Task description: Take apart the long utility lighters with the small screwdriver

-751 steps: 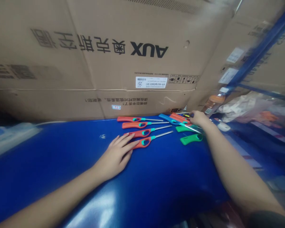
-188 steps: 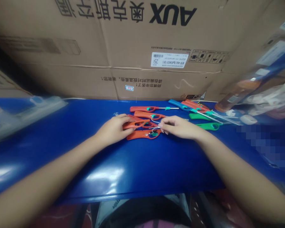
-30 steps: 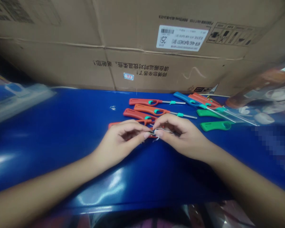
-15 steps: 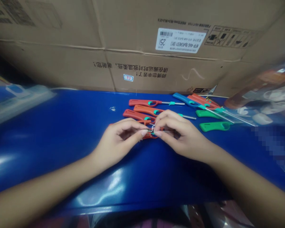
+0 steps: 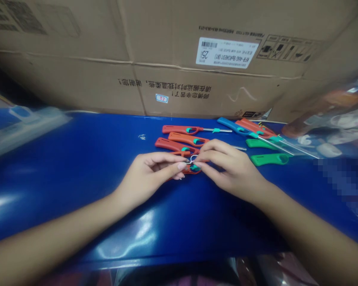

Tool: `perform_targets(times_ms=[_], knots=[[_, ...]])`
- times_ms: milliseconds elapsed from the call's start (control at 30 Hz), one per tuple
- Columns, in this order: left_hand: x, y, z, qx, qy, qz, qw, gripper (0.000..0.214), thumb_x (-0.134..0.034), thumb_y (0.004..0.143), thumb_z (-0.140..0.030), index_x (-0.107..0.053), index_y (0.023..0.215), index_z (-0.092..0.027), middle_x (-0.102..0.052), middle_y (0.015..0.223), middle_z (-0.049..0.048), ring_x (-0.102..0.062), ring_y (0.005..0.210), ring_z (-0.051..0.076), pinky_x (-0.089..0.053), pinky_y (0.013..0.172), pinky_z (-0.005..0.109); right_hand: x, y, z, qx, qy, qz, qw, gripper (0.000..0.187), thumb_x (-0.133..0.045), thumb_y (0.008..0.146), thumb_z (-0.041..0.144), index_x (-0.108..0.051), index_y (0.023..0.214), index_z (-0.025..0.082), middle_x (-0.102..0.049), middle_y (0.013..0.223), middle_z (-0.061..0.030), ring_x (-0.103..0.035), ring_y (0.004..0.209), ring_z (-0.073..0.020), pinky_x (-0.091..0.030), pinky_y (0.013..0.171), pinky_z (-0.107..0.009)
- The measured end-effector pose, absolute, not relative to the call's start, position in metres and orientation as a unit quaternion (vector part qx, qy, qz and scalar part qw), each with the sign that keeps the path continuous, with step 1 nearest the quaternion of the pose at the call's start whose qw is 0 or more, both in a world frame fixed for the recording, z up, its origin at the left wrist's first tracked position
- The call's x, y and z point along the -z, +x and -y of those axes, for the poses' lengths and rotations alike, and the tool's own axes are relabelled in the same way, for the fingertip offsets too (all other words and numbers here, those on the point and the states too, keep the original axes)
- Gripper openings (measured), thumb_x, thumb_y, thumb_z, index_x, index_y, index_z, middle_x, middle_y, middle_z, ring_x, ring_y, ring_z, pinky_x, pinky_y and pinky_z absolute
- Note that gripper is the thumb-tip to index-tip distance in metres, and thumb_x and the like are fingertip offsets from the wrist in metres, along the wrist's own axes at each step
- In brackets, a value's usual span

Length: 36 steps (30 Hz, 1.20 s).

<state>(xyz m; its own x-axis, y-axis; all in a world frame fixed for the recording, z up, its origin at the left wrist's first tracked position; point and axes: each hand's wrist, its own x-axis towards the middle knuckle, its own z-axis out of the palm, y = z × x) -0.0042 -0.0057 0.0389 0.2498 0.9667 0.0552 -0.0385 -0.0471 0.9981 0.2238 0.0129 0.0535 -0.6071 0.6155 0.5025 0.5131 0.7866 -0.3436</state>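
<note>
One small dark piece (image 5: 189, 162) in left hand (image 5: 147, 174), mostly hidden.

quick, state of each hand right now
Left hand: closed, pinching a small dark part, too tiny to identify.
Right hand: closed, pinching a thin white wire.

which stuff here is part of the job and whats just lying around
Part of the job:
- thin white wire
- orange lighter body below it, partly hidden
- likely also the red lighter, blue lighter and lower green handle

Apparently just lying around:
- cardboard box
- blurred bottle
- rounded white object
</note>
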Motion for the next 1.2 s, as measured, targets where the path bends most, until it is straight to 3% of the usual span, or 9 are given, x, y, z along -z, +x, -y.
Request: perform_targets(times_ms=[333,533,700,967,1200], knots=[[-0.037,-0.004,0.008,-0.461,0.560,-0.405,0.556,0.020,-0.084,0.074,-0.015,-0.082,0.092,-0.023,-0.081,0.086,0.0019,-0.077,0.070,0.018,-0.068,0.072,0.029,-0.053,0.226,-0.011,-0.039,-0.314,0.897,0.310,0.017,-0.057,0.097,0.020,-0.073,0.099,0.022,-0.070,0.102,-0.0070,-0.067,0.088,-0.0160,-0.053,0.077,-0.028],[-0.037,-0.004,0.008,-0.461,0.587,-0.411,0.523,0.017,-0.080,0.080,-0.016,-0.082,0.094,-0.026,-0.080,0.083,-0.0004,-0.076,0.068,0.013,-0.065,0.069,0.020,-0.056,0.225,-0.009,-0.012,-0.309,0.905,0.292,0.020,-0.055,0.098,0.020,-0.074,0.098,0.020,-0.069,0.101,-0.0079,-0.066,0.085,-0.0156,-0.051,0.072,-0.027],[-0.037,-0.004,0.009,-0.468,0.588,-0.408,0.518,0.015,-0.078,0.081,-0.013,-0.082,0.091,-0.023,-0.080,0.086,0.0008,-0.076,0.068,0.013,-0.065,0.067,0.019,-0.056,0.226,-0.008,0.029,-0.306,0.909,0.280,0.019,-0.055,0.097,0.021,-0.074,0.099,0.020,-0.070,0.102,-0.0075,-0.065,0.080,-0.0143,-0.049,0.067,-0.026],[-0.043,-0.002,0.010,-0.476,0.567,-0.411,0.532,0.012,-0.079,0.079,-0.011,-0.082,0.086,-0.020,-0.080,0.082,0.0006,-0.076,0.066,0.012,-0.064,0.066,0.015,-0.055,0.220,-0.005,-0.023,-0.309,0.893,0.327,0.013,-0.061,0.095,0.025,-0.071,0.101,0.019,-0.069,0.104,-0.0067,-0.068,0.090,-0.0145,-0.052,0.074,-0.025],[-0.044,-0.002,0.012,-0.480,0.554,-0.409,0.543,0.012,-0.079,0.080,-0.012,-0.083,0.087,-0.021,-0.080,0.080,0.0001,-0.074,0.066,0.009,-0.062,0.067,0.012,-0.050,0.216,-0.002,-0.031,-0.316,0.893,0.320,0.014,-0.060,0.096,0.024,-0.062,0.108,0.020,-0.070,0.106,-0.0060,-0.068,0.094,-0.0171,-0.054,0.076,-0.028]])
